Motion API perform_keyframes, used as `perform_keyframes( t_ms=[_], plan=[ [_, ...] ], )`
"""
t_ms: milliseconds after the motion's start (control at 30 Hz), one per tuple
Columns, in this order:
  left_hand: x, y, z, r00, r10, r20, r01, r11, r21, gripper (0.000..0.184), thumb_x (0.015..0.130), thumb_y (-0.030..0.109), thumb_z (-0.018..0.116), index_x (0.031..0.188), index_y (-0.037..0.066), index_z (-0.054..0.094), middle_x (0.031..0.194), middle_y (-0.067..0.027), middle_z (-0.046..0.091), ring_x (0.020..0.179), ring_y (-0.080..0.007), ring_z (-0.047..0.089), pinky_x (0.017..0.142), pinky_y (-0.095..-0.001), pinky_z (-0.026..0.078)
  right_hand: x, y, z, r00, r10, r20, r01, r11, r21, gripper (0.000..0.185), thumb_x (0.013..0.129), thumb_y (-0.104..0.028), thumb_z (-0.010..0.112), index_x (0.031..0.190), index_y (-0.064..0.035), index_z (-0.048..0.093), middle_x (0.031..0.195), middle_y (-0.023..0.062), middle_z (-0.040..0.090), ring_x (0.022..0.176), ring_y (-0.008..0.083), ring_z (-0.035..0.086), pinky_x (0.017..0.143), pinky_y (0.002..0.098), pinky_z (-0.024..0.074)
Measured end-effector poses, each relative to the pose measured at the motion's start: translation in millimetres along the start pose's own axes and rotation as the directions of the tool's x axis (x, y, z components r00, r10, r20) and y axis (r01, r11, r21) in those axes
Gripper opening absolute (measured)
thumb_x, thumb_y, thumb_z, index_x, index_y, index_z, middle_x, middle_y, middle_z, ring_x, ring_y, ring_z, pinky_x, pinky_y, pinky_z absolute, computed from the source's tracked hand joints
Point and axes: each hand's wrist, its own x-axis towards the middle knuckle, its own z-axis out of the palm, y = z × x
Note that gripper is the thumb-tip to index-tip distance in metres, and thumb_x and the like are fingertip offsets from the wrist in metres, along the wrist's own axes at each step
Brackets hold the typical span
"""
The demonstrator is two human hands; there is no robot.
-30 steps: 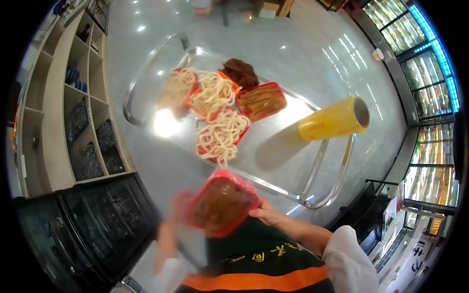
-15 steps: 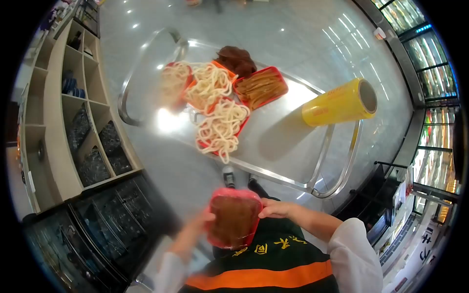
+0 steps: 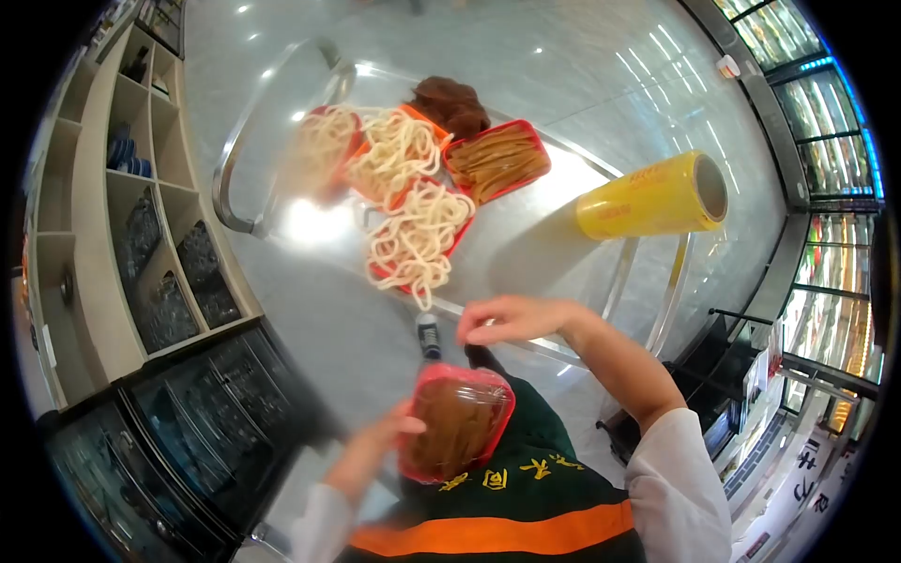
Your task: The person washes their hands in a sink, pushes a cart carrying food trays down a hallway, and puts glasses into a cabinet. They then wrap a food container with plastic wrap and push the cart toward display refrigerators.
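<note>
Close to my body, my left hand (image 3: pixel 383 439) grips the left side of a red tray of brown strips (image 3: pixel 460 422) covered with clear film. Above that tray, my right hand (image 3: pixel 511 319) is off it, fingers bent and pointing left, and it holds nothing visible. On the metal cart are red and orange trays heaped with pale noodle-like strands (image 3: pixel 422 235). Beside them lie an uncovered red tray of brown strips (image 3: pixel 497 163) and a dark brown heap (image 3: pixel 449 106). A large yellow roll (image 3: pixel 651 199) stands at the cart's right.
The cart's metal rail (image 3: pixel 223 192) curves round its left end. At the left are beige shelves (image 3: pixel 150 220) with dark bags, above dark glass-fronted drawers (image 3: pixel 202 422). Lit display cases (image 3: pixel 835 253) line the right. Part of the left view is hazy.
My right hand has let go of the film-covered tray and moved up over the cart's near edge. My left hand keeps hold of the tray, which has shifted slightly right.
</note>
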Motion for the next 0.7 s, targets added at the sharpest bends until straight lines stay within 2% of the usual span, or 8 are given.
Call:
perform_keyframes(
  t_ms=[67,100,200,233,367,433,533,700],
  plan=[
    [1,5,3,0.999,-0.038,0.016,0.038,0.999,0.004,0.074,0.063,0.018,0.063,0.126,0.002,0.027,0.122,-0.0106,0.04,0.112,-0.0195,0.039,0.093,-0.0339,0.033,12,-19,15,0.978,0.209,0.023,-0.211,0.973,0.096,0.035,0.08,-0.038,0.053,0.086,-0.0039,0.056,0.075,0.0046,0.052,0.073,0.0115,0.047,0.065,0.0256,0.0392],
    [1,7,6,0.999,-0.037,0.017,0.037,0.999,0.004,0.074,0.063,0.018,0.063,0.126,0.002,0.027,0.122,-0.0106,0.04,0.112,-0.0195,0.039,0.093,-0.0339,0.033,17,-23,31,0.977,0.191,-0.091,-0.186,0.98,0.067,0.036,0.081,-0.04,0.051,0.076,-0.0056,0.058,0.07,0.003,0.051,0.065,0.0087,0.046,0.057,0.0242,0.0383],
    [0,9,15,1.0,-0.005,-0.021,0.006,1.0,0.025,0.069,0.064,0.015,0.062,0.124,0.001,0.031,0.12,-0.0103,0.042,0.112,-0.0188,0.04,0.093,-0.0331,0.033,22,-35,43,0.973,0.219,-0.065,-0.225,0.97,-0.089,0.041,0.077,-0.042,0.053,0.072,-0.0015,0.054,0.067,0.0051,0.053,0.061,0.0126,0.047,0.057,0.0278,0.0395],
    [0,9,16,0.999,0.004,-0.034,-0.003,1.0,0.027,0.068,0.064,0.014,0.062,0.124,0.001,0.031,0.12,-0.0103,0.043,0.112,-0.0185,0.039,0.093,-0.0328,0.033,26,-25,50,0.984,0.114,-0.138,-0.114,0.993,0.008,0.035,0.08,-0.036,0.051,0.072,-0.0017,0.051,0.061,0.0041,0.051,0.055,0.0122,0.046,0.052,0.0286,0.0389],
    [-4,10,24,0.998,0.048,-0.051,-0.046,0.998,0.043,0.067,0.064,0.014,0.063,0.122,0.0,0.033,0.118,-0.0102,0.044,0.11,-0.0178,0.042,0.092,-0.0319,0.033,25,-17,59,0.942,0.19,-0.276,-0.157,0.978,0.136,0.027,0.083,-0.026,0.046,0.076,-0.0008,0.046,0.059,0.0098,0.051,0.054,0.02,0.049,0.052,0.0319,0.0383],
    [-2,10,22,0.999,0.04,-0.004,-0.039,0.998,0.05,0.066,0.063,0.014,0.063,0.121,-0.001,0.036,0.116,-0.0099,0.046,0.107,-0.0175,0.044,0.092,-0.0312,0.034,29,-9,67,0.805,-0.256,-0.535,0.105,0.949,-0.297,0.022,0.085,-0.021,0.042,0.078,-0.0004,0.041,0.059,0.0176,0.05,0.055,0.0329,0.049,0.051,0.0373,0.0376],
    [-3,4,18,0.997,0.079,0.019,-0.081,0.99,0.112,0.063,0.061,0.015,0.063,0.117,-0.003,0.04,0.111,-0.0091,0.05,0.103,-0.0169,0.047,0.09,-0.0296,0.035,29,-7,61,0.783,-0.203,-0.588,0.017,0.952,-0.306,0.021,0.085,-0.02,0.042,0.079,-0.0002,0.038,0.062,0.0226,0.049,0.059,0.0412,0.047,0.052,0.0424,0.0371],
    [-9,1,24,0.995,0.095,-0.012,-0.092,0.982,0.167,0.062,0.06,0.015,0.063,0.115,-0.003,0.043,0.108,-0.0086,0.052,0.101,-0.0159,0.048,0.088,-0.0285,0.036,30,20,47,0.803,-0.182,-0.568,-0.09,0.904,-0.417,0.021,0.085,-0.02,0.042,0.08,-0.0003,0.038,0.061,0.0217,0.049,0.057,0.0408,0.048,0.051,0.0444,0.0369]
  ],
)
